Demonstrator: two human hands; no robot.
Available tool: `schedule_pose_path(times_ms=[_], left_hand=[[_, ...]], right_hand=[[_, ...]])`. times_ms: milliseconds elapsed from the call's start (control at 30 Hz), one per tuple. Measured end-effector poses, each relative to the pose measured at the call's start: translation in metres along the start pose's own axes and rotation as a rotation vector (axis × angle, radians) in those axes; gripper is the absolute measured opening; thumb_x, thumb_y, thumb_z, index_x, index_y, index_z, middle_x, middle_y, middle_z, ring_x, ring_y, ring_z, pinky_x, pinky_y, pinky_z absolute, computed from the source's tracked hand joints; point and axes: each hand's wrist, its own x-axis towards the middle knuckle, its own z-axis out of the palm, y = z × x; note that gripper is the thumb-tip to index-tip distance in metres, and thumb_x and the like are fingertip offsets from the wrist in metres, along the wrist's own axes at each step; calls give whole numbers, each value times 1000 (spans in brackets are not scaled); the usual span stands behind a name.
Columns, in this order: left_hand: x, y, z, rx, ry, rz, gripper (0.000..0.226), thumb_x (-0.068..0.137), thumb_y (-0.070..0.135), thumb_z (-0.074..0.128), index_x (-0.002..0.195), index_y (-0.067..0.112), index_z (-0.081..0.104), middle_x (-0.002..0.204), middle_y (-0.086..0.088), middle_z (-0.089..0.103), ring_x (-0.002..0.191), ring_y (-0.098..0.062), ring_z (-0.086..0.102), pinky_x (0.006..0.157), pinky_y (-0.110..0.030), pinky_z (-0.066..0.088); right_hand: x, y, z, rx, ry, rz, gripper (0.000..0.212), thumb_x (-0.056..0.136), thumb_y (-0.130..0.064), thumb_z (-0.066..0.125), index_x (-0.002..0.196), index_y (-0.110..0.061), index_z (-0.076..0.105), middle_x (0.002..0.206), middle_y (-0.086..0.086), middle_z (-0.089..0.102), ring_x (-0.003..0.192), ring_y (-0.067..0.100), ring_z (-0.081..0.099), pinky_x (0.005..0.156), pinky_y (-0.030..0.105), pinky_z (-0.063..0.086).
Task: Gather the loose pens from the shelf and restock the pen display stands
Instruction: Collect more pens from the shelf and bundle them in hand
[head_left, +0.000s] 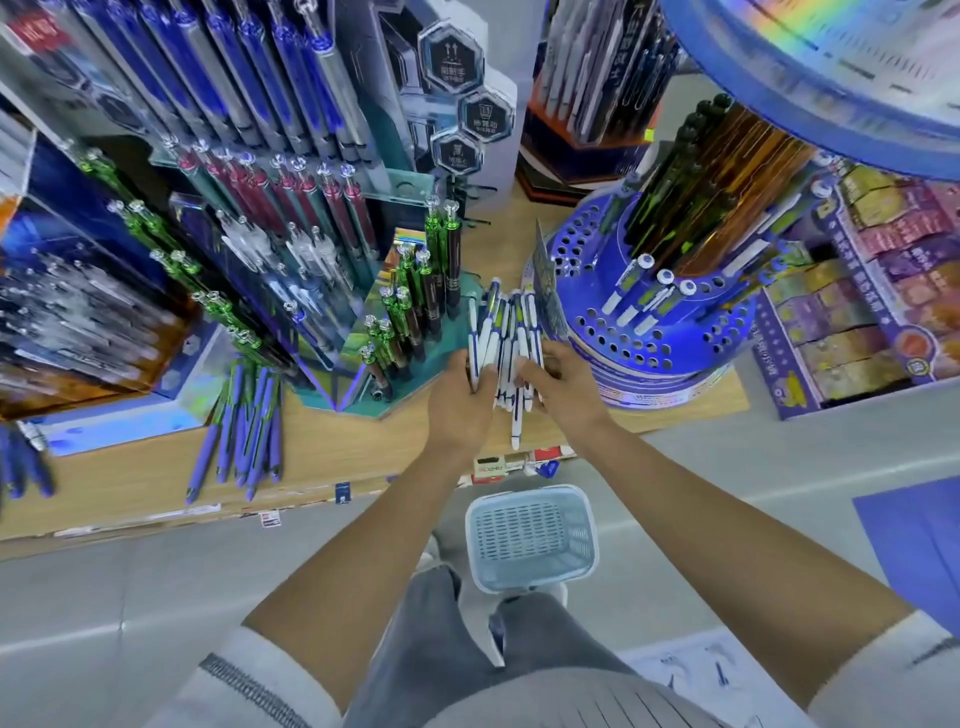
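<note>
Left hand (460, 400) and right hand (566, 384), fingers curled, grip bundled white-and-blue pens (506, 332) above shelf (156, 467); blue pen stand (649, 338) at 2 o'clock.

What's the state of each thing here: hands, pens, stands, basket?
left hand: fingers curled round the white pen bundle.
right hand: grips the same bundle from the other side.
white pen bundle: held between both hands, one pen hanging lower.
purple pens: lying loose on the shelf.
round blue stand: most holes unfilled, a few white pens slotted in.
basket: upright, nothing visible inside.
</note>
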Motion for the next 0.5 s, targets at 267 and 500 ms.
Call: schedule_pose_path(times_ms=[267,500], left_hand=[[3,-9,-3,44,-76,111,49,90,35,55,135,16,48,124,-7,60,112,-24,57,96,-39,47],[4,-8,-3,299,-52,194,56,94,19,54,145,9,33,131,-15,41,111,-32,53,95,-38,42]], right_hand=[[-1,-2,7,-46,14,-20,50,91,-14,65,135,-23,45,83,-6,53,72,8,52,69,22,48],[-3,-4,20,-163,124,-71,47,86,-9,69,131,-11,55,110,7,56,82,11,53,85,27,50]])
